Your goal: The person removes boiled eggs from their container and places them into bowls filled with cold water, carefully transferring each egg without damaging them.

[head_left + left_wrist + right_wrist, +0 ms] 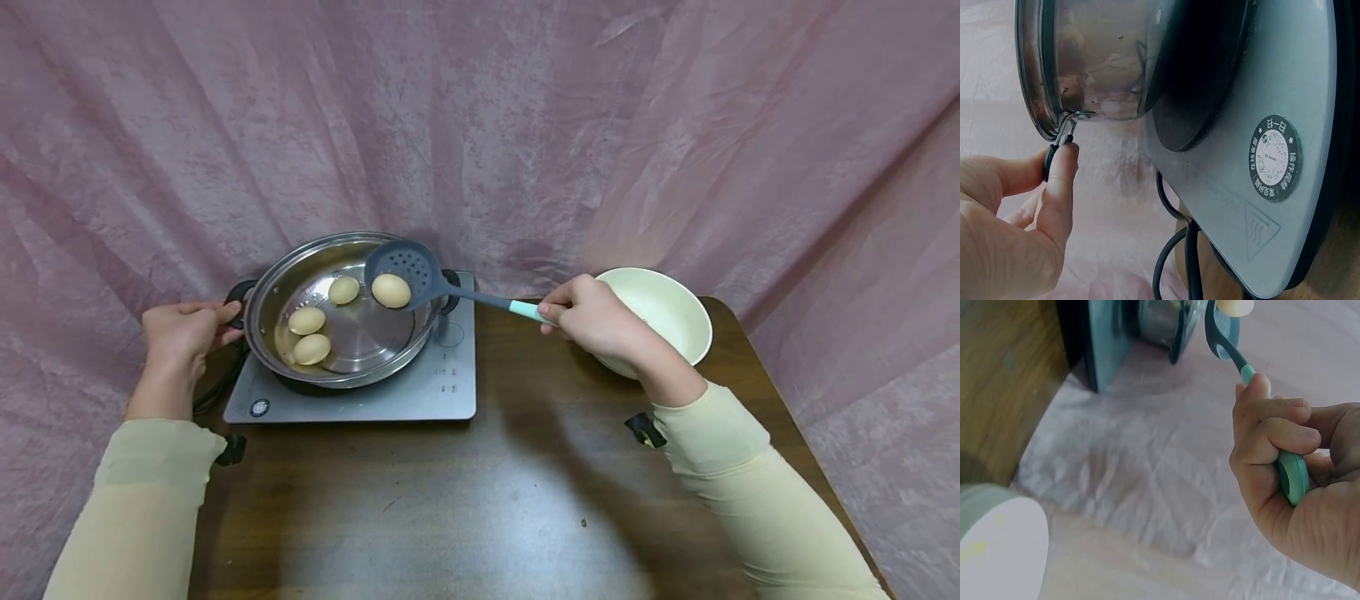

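Note:
My left hand (182,332) pinches the black side handle (1051,159) of a round steel pot (352,381) between thumb and fingers. Three eggs (311,349) lie in the pot, in what looks like shallow water. Curled round the pale green grip (1292,477) of a grey slotted skimmer (412,265), my right hand (592,315) holds it level from the right. One egg (391,291) rests on the skimmer's head, over the pot's right side. The same egg shows partly at the top of the right wrist view.
Under the pot is a grey induction cooker (450,392), its black cable (1192,262) running off at the left. A pale bowl (693,321) stands on the wooden table (420,500) at the right, partly behind my right forearm. Pink curtain (480,125) hangs close behind.

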